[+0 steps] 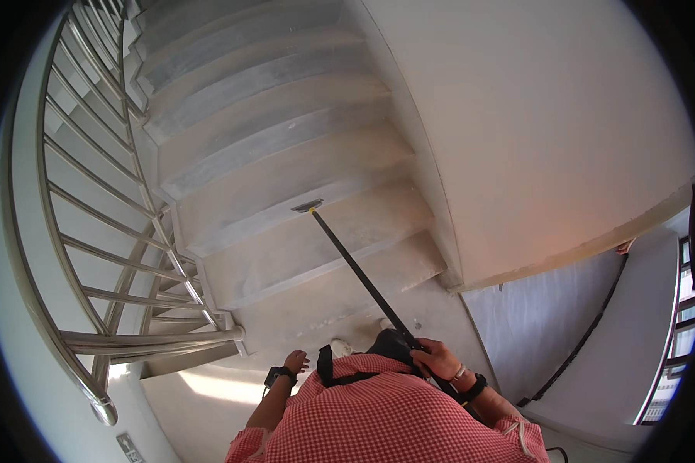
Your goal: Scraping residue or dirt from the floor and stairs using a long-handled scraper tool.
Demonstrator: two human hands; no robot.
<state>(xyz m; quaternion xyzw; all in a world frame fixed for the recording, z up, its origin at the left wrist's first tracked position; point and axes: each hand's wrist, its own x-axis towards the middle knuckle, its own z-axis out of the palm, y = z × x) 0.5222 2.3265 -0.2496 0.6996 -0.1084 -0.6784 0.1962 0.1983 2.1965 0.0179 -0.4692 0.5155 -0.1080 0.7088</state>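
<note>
My right hand (434, 359) is wrapped around the long black pole (363, 276) at waist level; my left hand (295, 361) hangs loose and empty beside my red checked shirt (386, 420). I'm on a pale concrete landing (316, 316), with the pole's flat head (307, 206) resting on a step of the grey stairs (270, 154) climbing ahead. Steel railing (93, 231) curves up left, plain white wall (548, 131) right.

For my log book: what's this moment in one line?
right hand: grips long black pole | pole head: on stair step | left hand: free
</note>
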